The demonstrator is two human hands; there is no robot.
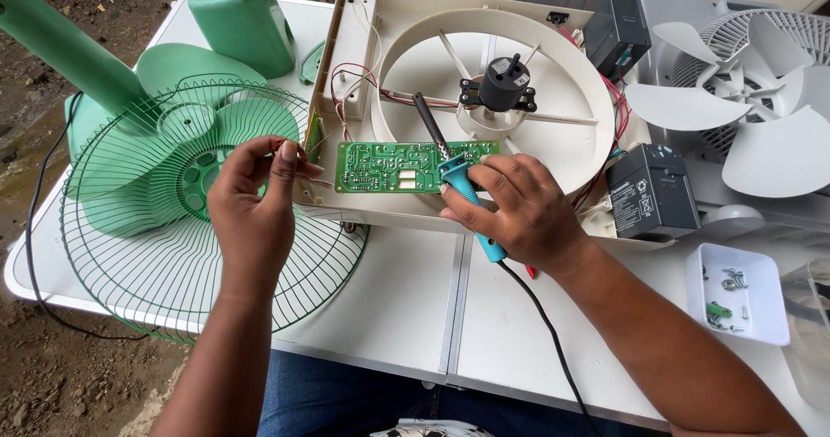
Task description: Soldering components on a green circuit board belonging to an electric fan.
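Both forearms reach over the white table (406,316). Right hand (523,212) grips a blue-handled soldering iron (450,171), its tip above the green circuit board (406,166) propped on the cream fan housing (450,82). Left hand (255,204) pinches a thin wire (304,156) beside the board — soldering looks under way, the fan open and unassembled.

White folding table (389,316) stands outdoors on bare brown dirt ground (52,376); soft, even daylight falls throughout.
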